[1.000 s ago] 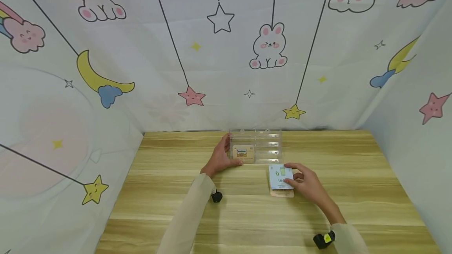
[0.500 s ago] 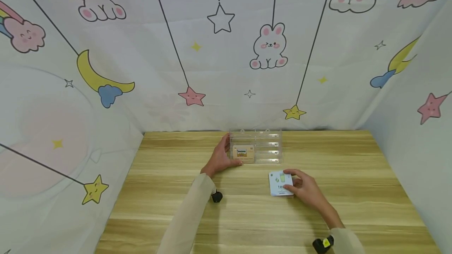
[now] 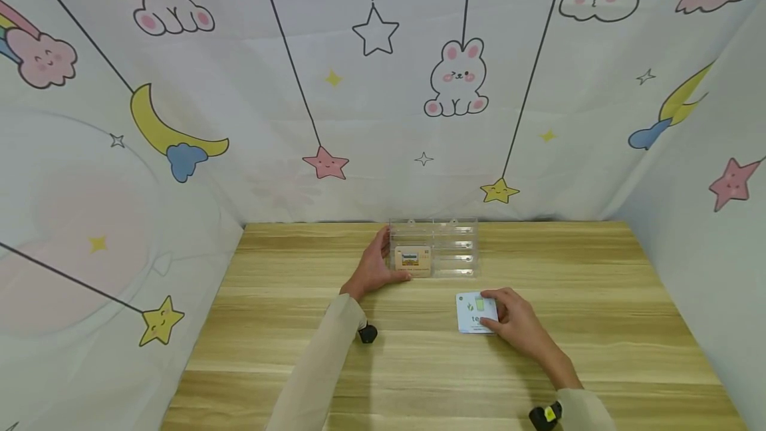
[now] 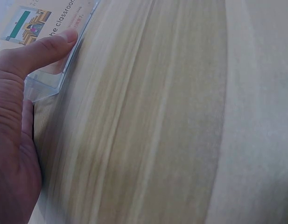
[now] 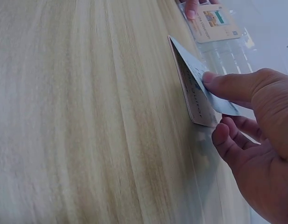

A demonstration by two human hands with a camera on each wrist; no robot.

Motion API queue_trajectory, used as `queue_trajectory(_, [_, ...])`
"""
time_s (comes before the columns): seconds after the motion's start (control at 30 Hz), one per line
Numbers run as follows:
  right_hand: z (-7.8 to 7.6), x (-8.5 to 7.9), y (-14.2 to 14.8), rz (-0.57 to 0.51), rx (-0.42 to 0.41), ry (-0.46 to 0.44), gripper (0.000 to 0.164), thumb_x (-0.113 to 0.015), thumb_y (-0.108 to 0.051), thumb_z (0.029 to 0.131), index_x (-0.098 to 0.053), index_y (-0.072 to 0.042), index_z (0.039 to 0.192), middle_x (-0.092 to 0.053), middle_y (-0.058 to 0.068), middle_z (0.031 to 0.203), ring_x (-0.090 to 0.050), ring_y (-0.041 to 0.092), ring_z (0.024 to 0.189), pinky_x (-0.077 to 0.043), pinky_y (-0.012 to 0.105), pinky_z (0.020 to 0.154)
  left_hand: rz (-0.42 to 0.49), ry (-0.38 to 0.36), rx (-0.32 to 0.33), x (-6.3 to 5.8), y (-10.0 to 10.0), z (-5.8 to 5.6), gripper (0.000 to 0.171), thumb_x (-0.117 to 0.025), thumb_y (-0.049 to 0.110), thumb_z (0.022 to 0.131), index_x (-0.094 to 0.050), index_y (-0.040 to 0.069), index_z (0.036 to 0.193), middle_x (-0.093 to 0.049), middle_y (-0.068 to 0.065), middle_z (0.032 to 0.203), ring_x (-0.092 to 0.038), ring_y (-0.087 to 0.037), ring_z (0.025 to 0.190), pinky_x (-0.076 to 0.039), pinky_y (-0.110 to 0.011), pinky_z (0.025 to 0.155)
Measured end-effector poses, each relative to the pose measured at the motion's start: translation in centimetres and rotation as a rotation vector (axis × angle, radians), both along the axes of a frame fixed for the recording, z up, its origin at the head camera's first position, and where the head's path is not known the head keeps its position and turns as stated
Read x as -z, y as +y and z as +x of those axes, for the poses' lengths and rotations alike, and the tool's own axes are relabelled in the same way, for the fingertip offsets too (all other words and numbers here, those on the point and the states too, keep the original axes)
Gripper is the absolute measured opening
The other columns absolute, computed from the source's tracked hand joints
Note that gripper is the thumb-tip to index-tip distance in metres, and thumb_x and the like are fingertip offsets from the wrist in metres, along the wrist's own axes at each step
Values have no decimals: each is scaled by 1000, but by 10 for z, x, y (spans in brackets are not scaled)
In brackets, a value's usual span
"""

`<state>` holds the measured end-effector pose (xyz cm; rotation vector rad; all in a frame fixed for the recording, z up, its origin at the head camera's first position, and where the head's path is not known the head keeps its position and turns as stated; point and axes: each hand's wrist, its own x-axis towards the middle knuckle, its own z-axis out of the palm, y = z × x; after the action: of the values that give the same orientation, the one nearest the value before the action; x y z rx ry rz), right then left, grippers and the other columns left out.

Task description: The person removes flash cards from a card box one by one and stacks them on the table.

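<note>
A clear plastic card holder with small compartments lies near the back of the table. My left hand grips its left side, the thumb over the lower front edge and the fingertips partly hidden. In its lower left compartment sits a beige picture card, whose print in the left wrist view includes "classroom". Nearer to me, my right hand pinches a light blue card printed with a green drink. The right wrist view shows it tilted, one edge down against a second card beneath it.
The wood-grain table extends in front of and beside both hands. A white cloth backdrop with cartoon prints rises at its back edge and at both sides. Each wrist wears a small black camera.
My right hand has drawn the light blue card slightly toward me, so it covers the beige card under it in the head view. My left hand and the holder have stayed in place.
</note>
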<state>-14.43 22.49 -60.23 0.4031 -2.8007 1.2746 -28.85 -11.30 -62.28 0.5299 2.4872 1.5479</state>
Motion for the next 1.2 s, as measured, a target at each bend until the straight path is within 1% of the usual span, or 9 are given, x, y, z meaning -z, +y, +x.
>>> queue_trajectory(0.13, [-1,1,0,29,-1,5,50,-89,-4,81,-68,3,126,-62,14,112,-52,11,74,-48,21,59,0,9,0,0,0,0,127,-98,18,73,-11,8,166,-28,-16,167,-30,-23,153,-32,-27,121])
queue_trajectory(0.37, [-2,4,1,78,-1,-9,49,-89,-7,82,-69,2,126,-60,15,116,-48,13,75,-43,22,61,7,20,0,0,0,0,127,-98,18,73,-12,8,166,-29,-17,166,-31,-26,152,-33,-31,122])
queue_trajectory(0.43, [-2,4,1,80,-3,-13,49,-89,-7,82,-69,2,126,-59,15,117,-47,14,75,-43,22,61,8,18,-1,1,0,0,127,-98,18,73,-12,8,166,-29,-17,166,-31,-26,152,-33,-31,122])
queue_trajectory(0.67, [-1,4,1,81,-11,-4,49,-89,-6,82,-69,3,125,-59,18,119,-47,13,76,-42,21,61,8,-17,-9,2,0,-1,128,-99,19,72,-12,12,166,-28,-13,167,-30,-21,152,-32,-25,121])
queue_trajectory(0.9, [-1,5,1,85,-10,-17,50,-89,-6,82,-69,3,126,-58,18,121,-48,13,77,-43,21,62,9,-7,-8,3,1,-2,128,-99,19,71,-13,10,166,-28,-14,167,-31,-23,152,-32,-27,122])
queue_trajectory(1.07, [-1,6,1,98,-15,-33,50,-89,-7,82,-69,3,127,-57,19,123,-47,14,77,-42,21,62,9,-10,-9,2,1,-2,129,-99,19,71,-12,11,166,-29,-14,167,-31,-22,152,-32,-26,121])
queue_trajectory(1.2, [-2,7,1,100,-21,-20,49,-89,-7,82,-69,4,126,-57,20,122,-47,14,76,-41,21,61,12,-11,-9,2,1,-1,129,-99,19,72,-12,11,166,-28,-14,167,-31,-23,152,-33,-27,121])
